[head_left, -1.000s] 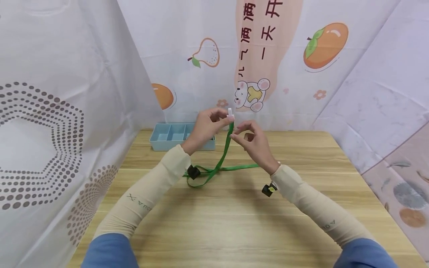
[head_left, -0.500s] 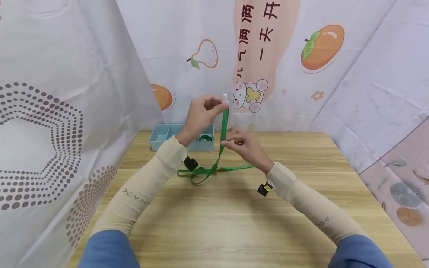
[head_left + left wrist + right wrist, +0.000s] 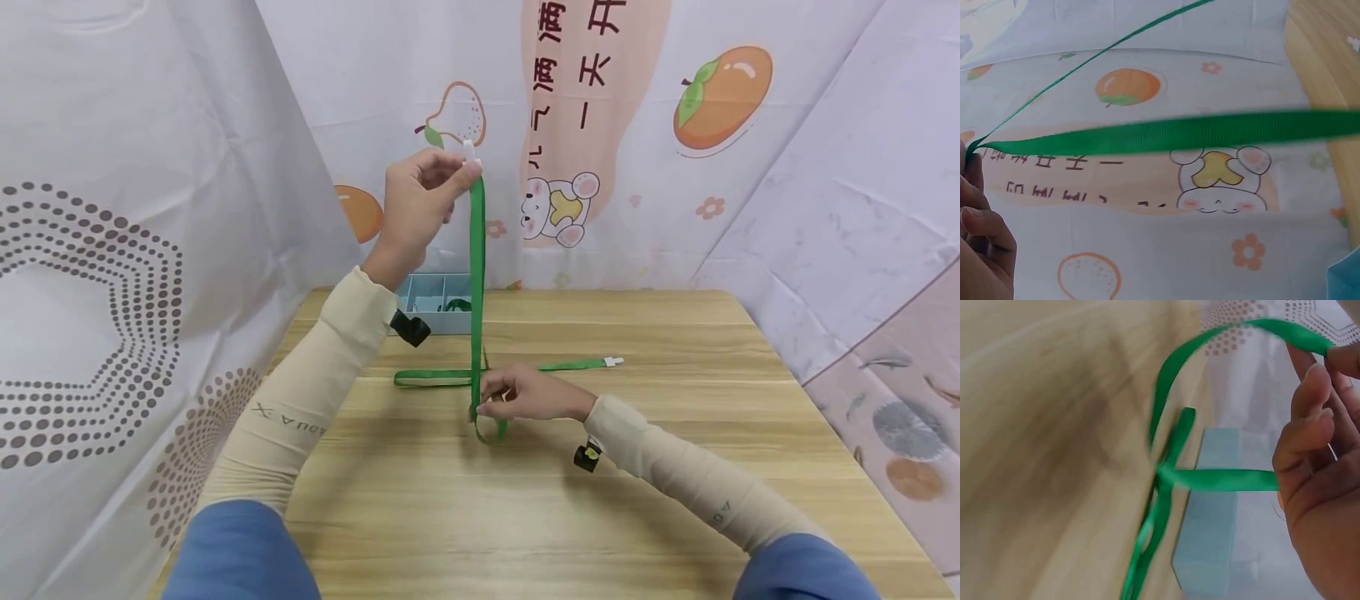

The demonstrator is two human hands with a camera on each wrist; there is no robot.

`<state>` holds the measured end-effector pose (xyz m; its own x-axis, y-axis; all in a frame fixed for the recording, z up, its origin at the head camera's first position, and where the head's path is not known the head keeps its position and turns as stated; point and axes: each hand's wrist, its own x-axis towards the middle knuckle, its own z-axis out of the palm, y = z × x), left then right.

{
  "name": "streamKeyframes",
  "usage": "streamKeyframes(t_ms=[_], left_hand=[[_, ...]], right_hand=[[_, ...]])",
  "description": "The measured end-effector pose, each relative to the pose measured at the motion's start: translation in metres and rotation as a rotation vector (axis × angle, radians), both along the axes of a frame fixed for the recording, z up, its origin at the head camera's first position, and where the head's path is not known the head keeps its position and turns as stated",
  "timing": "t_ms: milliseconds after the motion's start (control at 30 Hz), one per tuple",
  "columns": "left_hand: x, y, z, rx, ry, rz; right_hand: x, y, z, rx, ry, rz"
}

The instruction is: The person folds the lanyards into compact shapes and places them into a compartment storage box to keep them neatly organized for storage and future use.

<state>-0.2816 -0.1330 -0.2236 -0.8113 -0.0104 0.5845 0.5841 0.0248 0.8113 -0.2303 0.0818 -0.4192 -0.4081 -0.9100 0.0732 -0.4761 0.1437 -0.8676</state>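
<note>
My left hand (image 3: 420,200) is raised and pinches a green lanyard (image 3: 477,275) just under its white plastic clip (image 3: 469,151). From there the band runs straight down, close to vertical. Low over the wooden table, my right hand (image 3: 531,393) pinches the same band between thumb and fingertips; a small loop hangs below it. In the right wrist view the band (image 3: 1175,362) arcs away from the pinching fingers of the right hand (image 3: 1322,481). Another green length (image 3: 573,365) lies across the table behind, ending in a white clip (image 3: 614,362) on the right.
At the back left of the table (image 3: 675,433) stands a light blue divided box (image 3: 442,323), partly covered by the left arm and the band. Something dark green (image 3: 458,306) lies in one compartment. A printed curtain (image 3: 645,208) hangs behind the table.
My left hand has risen and shifted left with the clip end. My right hand has slid down along the band toward the table, stretching the length between both hands.
</note>
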Motion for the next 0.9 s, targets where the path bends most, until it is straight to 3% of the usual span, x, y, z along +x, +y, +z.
streamKeyframes(t_ms=[167, 333, 500, 600, 700, 800, 900], left_hand=[[-0.001, -0.009, 0.012, 0.024, 0.005, 0.051], [-0.001, -0.017, 0.016, 0.018, -0.024, 0.088], [-0.002, -0.023, 0.013, 0.032, -0.049, 0.089], [-0.004, -0.025, 0.011, 0.033, -0.071, 0.095], [-0.005, -0.027, 0.009, 0.028, -0.094, 0.111], [-0.005, -0.028, 0.007, 0.02, -0.107, 0.124], [-0.007, -0.031, 0.006, 0.017, -0.107, 0.128]], right_hand=[[0.005, 0.006, -0.011, 0.027, -0.094, 0.045], [0.006, 0.015, -0.02, 0.014, -0.177, 0.045], [0.008, 0.024, -0.023, 0.013, -0.054, -0.065], [0.011, 0.03, -0.023, 0.007, -0.032, -0.155], [0.012, 0.036, -0.02, -0.065, -0.069, -0.248], [0.011, 0.042, -0.015, -0.234, -0.117, -0.329], [0.008, 0.047, -0.009, -0.38, -0.086, -0.392]])
